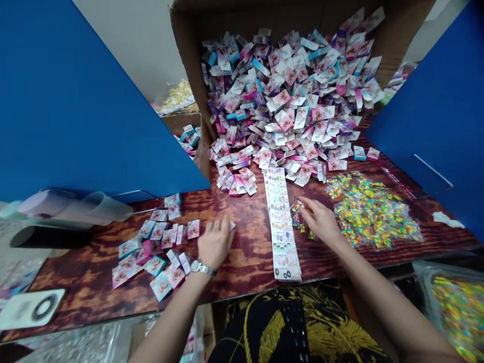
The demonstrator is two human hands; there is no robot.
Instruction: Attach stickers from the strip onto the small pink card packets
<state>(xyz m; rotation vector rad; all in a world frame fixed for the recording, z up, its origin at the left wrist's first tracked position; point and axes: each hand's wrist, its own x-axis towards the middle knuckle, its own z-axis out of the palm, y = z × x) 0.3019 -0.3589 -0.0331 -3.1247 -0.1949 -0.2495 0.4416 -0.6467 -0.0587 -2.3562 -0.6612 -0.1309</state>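
My left hand (215, 243), with a watch at the wrist, is curled over the table. A pale edge of a small box (232, 226) shows at its fingertips; the rest is hidden under the hand. To its left lie several small pink, blue and white printed boxes (161, 237). My right hand (320, 220) pinches a small transparent bag (296, 210) with coloured bits inside. Between both hands lies a long printed paper strip (282, 227), stacked in layers. Right of my right hand spreads a pile of small bags of bright coloured pieces (372, 209).
A big cardboard carton (192, 55) at the back spills many small boxes (287, 111) onto the table (249, 252). Blue panels (94, 126) stand on both sides. Plastic cups (102, 206) lie at left, near a white phone (34, 308). A plastic tub (423, 287) sits lower right.
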